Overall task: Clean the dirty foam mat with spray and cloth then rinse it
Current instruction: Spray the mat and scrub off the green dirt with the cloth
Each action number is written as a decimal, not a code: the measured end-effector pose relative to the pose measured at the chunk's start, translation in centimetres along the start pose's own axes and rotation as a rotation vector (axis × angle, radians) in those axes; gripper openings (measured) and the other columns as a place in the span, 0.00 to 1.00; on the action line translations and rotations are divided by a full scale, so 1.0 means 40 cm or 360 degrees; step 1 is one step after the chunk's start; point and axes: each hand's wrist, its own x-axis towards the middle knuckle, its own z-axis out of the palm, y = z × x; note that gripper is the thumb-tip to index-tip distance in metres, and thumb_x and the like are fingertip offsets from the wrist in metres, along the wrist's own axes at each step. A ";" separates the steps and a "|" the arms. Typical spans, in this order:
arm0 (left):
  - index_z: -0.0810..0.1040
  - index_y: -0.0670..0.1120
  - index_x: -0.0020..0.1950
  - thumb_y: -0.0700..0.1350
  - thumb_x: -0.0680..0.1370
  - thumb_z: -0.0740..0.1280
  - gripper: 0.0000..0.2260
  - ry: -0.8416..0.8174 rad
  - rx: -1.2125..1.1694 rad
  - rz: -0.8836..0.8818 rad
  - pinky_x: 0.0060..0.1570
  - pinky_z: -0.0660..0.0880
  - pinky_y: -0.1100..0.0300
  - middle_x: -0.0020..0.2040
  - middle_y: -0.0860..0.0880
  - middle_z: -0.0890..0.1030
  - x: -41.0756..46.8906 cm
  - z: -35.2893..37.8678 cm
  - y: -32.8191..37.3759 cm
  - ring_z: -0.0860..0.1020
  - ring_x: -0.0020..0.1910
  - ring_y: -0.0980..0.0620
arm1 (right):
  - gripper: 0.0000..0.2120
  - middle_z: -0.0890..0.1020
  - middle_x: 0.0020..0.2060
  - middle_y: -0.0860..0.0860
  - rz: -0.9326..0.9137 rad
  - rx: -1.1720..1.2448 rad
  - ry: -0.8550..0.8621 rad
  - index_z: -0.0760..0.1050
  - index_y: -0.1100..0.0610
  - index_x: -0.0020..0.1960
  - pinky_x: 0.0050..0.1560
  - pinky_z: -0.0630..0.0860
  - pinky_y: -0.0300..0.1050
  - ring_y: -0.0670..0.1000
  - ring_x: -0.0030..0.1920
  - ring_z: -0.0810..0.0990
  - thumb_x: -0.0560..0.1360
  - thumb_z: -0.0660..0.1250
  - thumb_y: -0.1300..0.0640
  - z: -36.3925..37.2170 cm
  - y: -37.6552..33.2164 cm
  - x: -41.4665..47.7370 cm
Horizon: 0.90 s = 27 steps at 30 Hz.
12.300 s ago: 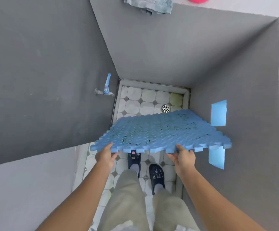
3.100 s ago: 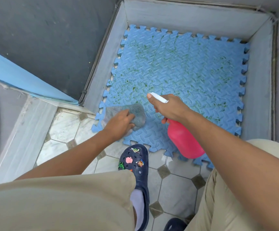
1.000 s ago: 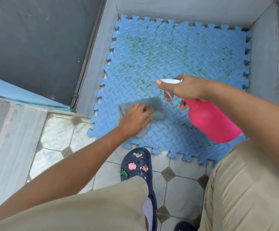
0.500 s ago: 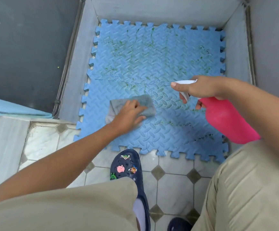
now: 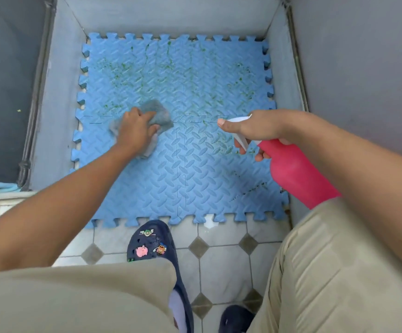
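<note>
Left hand [image 5: 135, 133] presses grey cloth [image 5: 157, 111] onto foam mat [image 5: 183, 169]; green grime lies toward upper frame, beyond it; right hand [image 5: 255, 127] grips pink spray bottle [image 5: 296, 171].

The foam mat [image 5: 183, 164] is matt blue foam, embossed all over with a raised tread pattern, and rough green grime speckles it toward its far edge. The cloth [image 5: 159, 114] is soft grey fabric, crumpled. The spray bottle [image 5: 298, 174] is smooth pink plastic with a dull sheen, and its trigger head [image 5: 240, 140] is white plastic. The floor [image 5: 219, 267] is pale, faintly glossy tile with darker diamond insets. The walls [image 5: 363, 56] look matt grey and painted. The trousers [image 5: 327, 272] are creased beige woven cloth.
</note>
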 end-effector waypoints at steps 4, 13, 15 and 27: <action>0.75 0.44 0.70 0.49 0.80 0.67 0.20 -0.0004 0.0042 -0.0253 0.62 0.68 0.44 0.59 0.33 0.72 0.003 -0.053 -0.090 0.70 0.61 0.33 | 0.25 0.81 0.37 0.55 -0.0100 0.0025 0.0071 0.74 0.48 0.40 0.30 0.74 0.41 0.52 0.25 0.76 0.76 0.59 0.27 -0.009 -0.004 -0.018; 0.75 0.41 0.67 0.48 0.81 0.65 0.18 0.0172 0.0088 -0.0588 0.61 0.69 0.43 0.58 0.32 0.72 -0.083 -0.072 -0.169 0.70 0.59 0.33 | 0.37 0.85 0.44 0.54 -0.0128 0.0102 0.0164 0.80 0.58 0.47 0.34 0.78 0.44 0.54 0.26 0.82 0.71 0.60 0.22 0.005 -0.002 0.021; 0.75 0.40 0.65 0.49 0.81 0.65 0.17 0.0209 0.0104 -0.0706 0.61 0.68 0.43 0.59 0.32 0.72 -0.104 -0.080 -0.190 0.71 0.59 0.33 | 0.35 0.84 0.41 0.55 -0.0175 0.0162 0.0121 0.80 0.55 0.49 0.32 0.77 0.43 0.53 0.26 0.79 0.73 0.60 0.23 0.012 -0.012 0.030; 0.79 0.41 0.60 0.47 0.78 0.69 0.14 0.0172 0.0059 -0.0063 0.50 0.71 0.52 0.49 0.42 0.76 -0.301 -0.024 -0.125 0.75 0.49 0.43 | 0.35 0.81 0.30 0.53 -0.0416 0.0168 0.0154 0.75 0.58 0.37 0.29 0.75 0.43 0.53 0.23 0.78 0.73 0.60 0.24 0.071 -0.149 0.113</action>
